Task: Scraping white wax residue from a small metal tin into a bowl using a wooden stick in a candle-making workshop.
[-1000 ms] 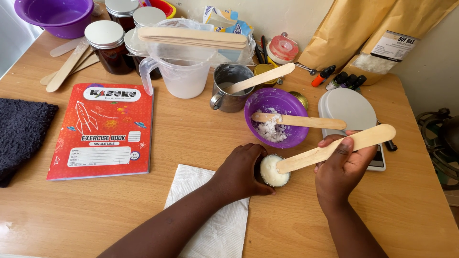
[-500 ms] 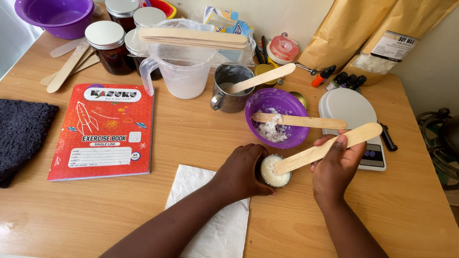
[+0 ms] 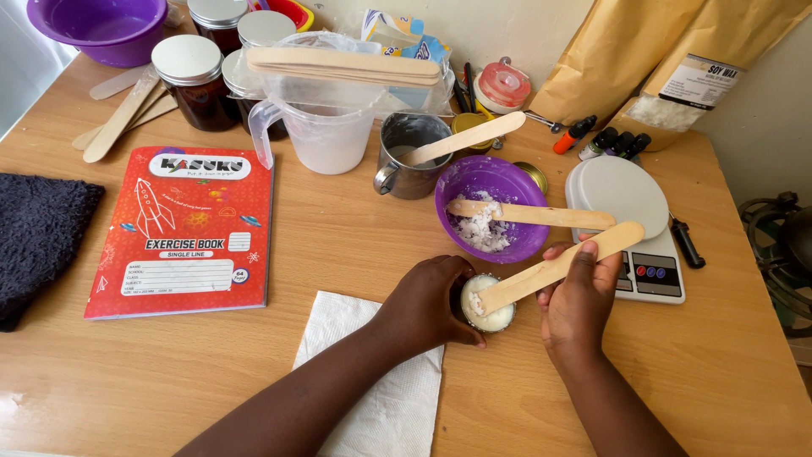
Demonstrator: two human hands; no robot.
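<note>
Small round tin (image 3: 488, 303) of pale, soft wax sits on the wooden table (image 3: 355, 228), at the near edge of the purple plastic bowl (image 3: 491, 207) and just right of the white paper napkin (image 3: 372, 398).

Left to right:
- Dark towel (image 3: 38, 237) and red exercise book (image 3: 182, 228) lie well apart from the work, untouched.
- My left hand (image 3: 423, 305) curls around the tin's left side, grip clamped on its wall, holding it steady on the table.
- Flat wooden stirring stick (image 3: 554, 267) slopes down from upper right, its lower end in the wax.
- My right hand (image 3: 575, 300) has its grip clamped on the stick's middle, thumb on top.
- White digital scale (image 3: 630, 228) stands just beyond that hand, bare.

Step in hand, as I judge it: working the wax in the tin with the stick, with white lumps showing at the tip.

Next move calls for a firm left hold so the light tin does not skid or tip, and short, shallow strokes to keep wax inside the rim.
</note>
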